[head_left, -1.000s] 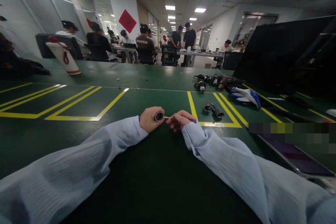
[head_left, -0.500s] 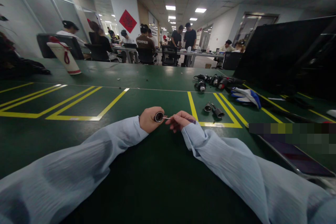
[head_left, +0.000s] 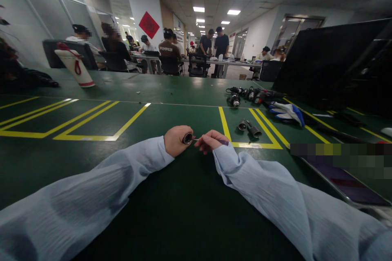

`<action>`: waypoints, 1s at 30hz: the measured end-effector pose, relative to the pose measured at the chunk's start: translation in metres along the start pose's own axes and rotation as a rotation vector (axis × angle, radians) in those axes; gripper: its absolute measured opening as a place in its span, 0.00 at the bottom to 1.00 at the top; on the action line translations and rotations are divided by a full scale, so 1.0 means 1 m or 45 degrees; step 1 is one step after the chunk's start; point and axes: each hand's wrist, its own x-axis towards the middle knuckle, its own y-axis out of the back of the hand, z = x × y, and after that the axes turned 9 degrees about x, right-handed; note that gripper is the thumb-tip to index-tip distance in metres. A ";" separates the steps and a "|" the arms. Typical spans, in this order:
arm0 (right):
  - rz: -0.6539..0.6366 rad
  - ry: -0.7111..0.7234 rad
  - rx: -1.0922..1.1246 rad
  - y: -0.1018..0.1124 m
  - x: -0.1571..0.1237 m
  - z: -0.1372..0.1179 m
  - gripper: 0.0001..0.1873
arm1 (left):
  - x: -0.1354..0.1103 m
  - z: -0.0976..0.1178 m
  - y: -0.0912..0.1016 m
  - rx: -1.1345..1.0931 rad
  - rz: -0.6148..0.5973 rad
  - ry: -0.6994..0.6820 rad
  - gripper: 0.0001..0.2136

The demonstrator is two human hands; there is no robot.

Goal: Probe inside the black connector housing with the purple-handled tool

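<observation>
In the head view, my left hand (head_left: pixel 177 140) is closed around a round metal connector shell (head_left: pixel 187 138), its hollow end turned toward me. My right hand (head_left: pixel 210 140) grips a screwdriver by its dark handle (head_left: pixel 226 142). The thin shaft points left and meets the side of the connector shell; its tip is hidden there. Two similar metal connector shells (head_left: pixel 242 125) lie on the green table to the right, inside a yellow-taped box.
Farther back right are several cabled metal connectors (head_left: pixel 235 100) and a blue-and-white glove (head_left: pixel 288 113). A phone (head_left: pixel 343 181) lies near the right edge. A white cup-like container (head_left: pixel 75 65) stands at the left back. Several people sit and stand beyond the table.
My left hand has moved slightly right and down with the connector shell, bringing it closer to my right hand. Less of the screwdriver shaft shows now.
</observation>
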 end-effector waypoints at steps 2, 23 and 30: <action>0.001 -0.033 0.025 0.000 0.000 -0.001 0.13 | 0.000 -0.001 0.000 -0.032 -0.010 -0.009 0.06; -0.004 -0.073 0.047 0.000 0.000 -0.001 0.12 | 0.000 -0.003 -0.002 -0.050 -0.020 -0.013 0.06; -0.044 -0.138 0.193 0.006 0.003 0.000 0.12 | 0.000 -0.003 -0.001 -0.192 0.020 -0.034 0.05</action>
